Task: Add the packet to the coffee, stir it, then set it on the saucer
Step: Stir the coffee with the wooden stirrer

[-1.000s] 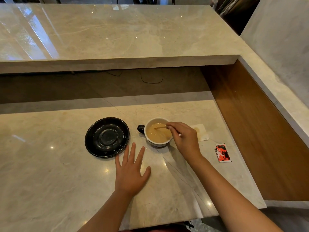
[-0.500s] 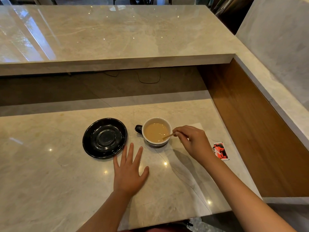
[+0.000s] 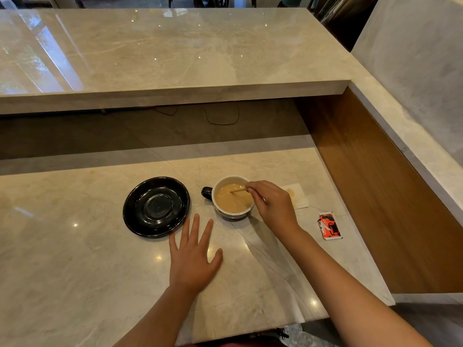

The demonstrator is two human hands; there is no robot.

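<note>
A cup (image 3: 226, 213) with a white inside and a dark handle on its left stands on the marble counter, filled with light brown coffee (image 3: 231, 200). My right hand (image 3: 273, 205) hovers at the cup's right rim, pinching a thin wooden stir stick (image 3: 238, 190) whose tip dips into the coffee. The empty black saucer (image 3: 156, 207) lies just left of the cup. My left hand (image 3: 193, 256) rests flat on the counter, fingers spread, in front of the saucer and cup. A red and black packet (image 3: 329, 226) lies flat to the right.
A stained white napkin (image 3: 297, 196) lies behind my right hand. A raised marble ledge (image 3: 175, 93) overhangs the far side, and a wooden side panel (image 3: 375, 191) closes the right. The counter's front edge (image 3: 250, 329) runs just below my arms.
My right hand has kept circling the stick through the coffee, from the far rim to the right rim and back. The left hand, cup and saucer stay in place.
</note>
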